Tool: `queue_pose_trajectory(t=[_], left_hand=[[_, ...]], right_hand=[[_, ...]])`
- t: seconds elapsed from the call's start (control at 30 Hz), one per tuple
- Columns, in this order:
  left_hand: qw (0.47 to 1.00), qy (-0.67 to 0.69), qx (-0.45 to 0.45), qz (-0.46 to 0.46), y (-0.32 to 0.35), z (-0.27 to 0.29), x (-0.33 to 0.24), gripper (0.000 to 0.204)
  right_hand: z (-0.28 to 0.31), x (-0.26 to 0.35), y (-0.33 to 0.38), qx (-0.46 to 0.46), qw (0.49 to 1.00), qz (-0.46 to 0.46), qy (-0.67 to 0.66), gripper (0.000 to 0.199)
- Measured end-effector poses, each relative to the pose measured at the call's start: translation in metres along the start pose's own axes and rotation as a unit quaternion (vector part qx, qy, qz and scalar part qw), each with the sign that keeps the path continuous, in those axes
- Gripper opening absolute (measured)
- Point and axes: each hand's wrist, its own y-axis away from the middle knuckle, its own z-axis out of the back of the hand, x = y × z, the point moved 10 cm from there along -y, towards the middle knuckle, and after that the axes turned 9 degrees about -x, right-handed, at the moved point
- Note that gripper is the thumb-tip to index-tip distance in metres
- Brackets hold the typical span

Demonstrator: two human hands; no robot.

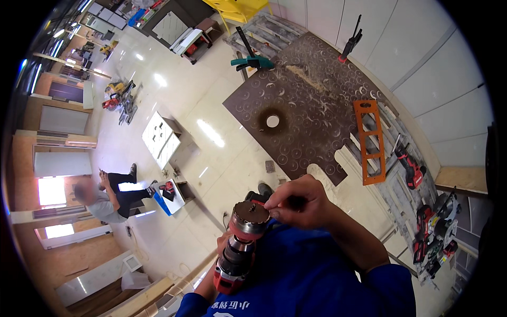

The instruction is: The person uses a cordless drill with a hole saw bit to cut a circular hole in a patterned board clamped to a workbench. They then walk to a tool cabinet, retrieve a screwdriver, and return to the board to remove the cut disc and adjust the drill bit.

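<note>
My left hand [223, 242], mostly hidden behind it, is closed round a red and black cordless drill [236, 259]. A red hole saw [248, 219] sits in its chuck, with the toothed rim facing up and brown board material filling the cup. The pilot bit pokes out of the middle. My right hand [303, 203] is closed beside the hole saw, thumb and finger at its rim. Something dark with a round end shows in its fist; its kind I cannot make out. Beyond lies a dark brown board [317, 100] marked with many circles and cut through by one round hole.
A green clamp [252, 62] and a black clamp [350, 45] grip the board's edges. An orange slotted template [369, 142] lies at its right. Power tools [433, 227] stand on the right side. At left, another person [108, 198] sits near a white box [161, 140].
</note>
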Motion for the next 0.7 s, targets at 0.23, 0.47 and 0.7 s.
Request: queue_pose_trajectory(t=[0.23, 0.47, 0.7], left_hand=[[0.99, -0.106, 0.051, -0.08, 0.032, 0.01, -0.03, 0.027], [0.962, -0.188, 0.103, -0.169, 0.058, 0.013, -0.061, 0.033], [0.949, -0.206, 0.123, -0.206, 0.059, 0.004, -0.066, 0.039]], right_hand=[[-0.002, 0.006, 0.001, -0.008, 0.999, 0.024, 0.028, 0.012], [0.015, 0.007, -0.005, -0.054, 0.996, -0.018, 0.075, 0.011], [0.013, 0.018, -0.007, 0.028, 0.997, -0.05, 0.049, 0.017]])
